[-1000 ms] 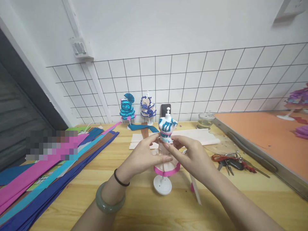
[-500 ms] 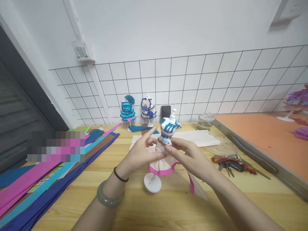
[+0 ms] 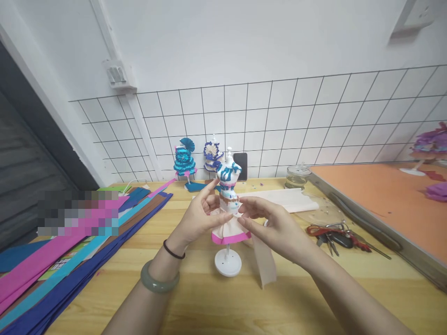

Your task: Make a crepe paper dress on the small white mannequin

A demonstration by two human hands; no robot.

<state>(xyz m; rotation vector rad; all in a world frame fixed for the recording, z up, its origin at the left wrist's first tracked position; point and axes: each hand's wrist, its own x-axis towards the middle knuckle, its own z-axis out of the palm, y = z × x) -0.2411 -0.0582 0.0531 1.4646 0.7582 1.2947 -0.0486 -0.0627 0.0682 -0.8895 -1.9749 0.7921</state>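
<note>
A miniature dress form (image 3: 228, 186), white with blue, pink and brown patches on its torso, stands upright on a round base (image 3: 228, 263). Around its lower half hangs a gathered cream paper skirt (image 3: 230, 230) with a pink border. My left hand (image 3: 199, 211) closes on the skirt's top edge from the left, its thumb across the front. On the other side, my right hand (image 3: 275, 223) pinches the same edge near the waist, with the thumb almost meeting the left one. A loose tail of cream paper (image 3: 264, 263) hangs below my right hand.
Two decorated dress forms, one turquoise (image 3: 185, 160) and one blue-and-cream (image 3: 211, 156), stand by the wall near a phone (image 3: 240, 166). Coloured paper strips (image 3: 87, 253) lie left. Keys (image 3: 337, 239), a glass cup (image 3: 298, 177) and an orange board (image 3: 377, 195) are on the right.
The dress form has gone from tilted to upright and shifted slightly left. The loose paper tail has swung round toward the front. Both hands remain at the waist.
</note>
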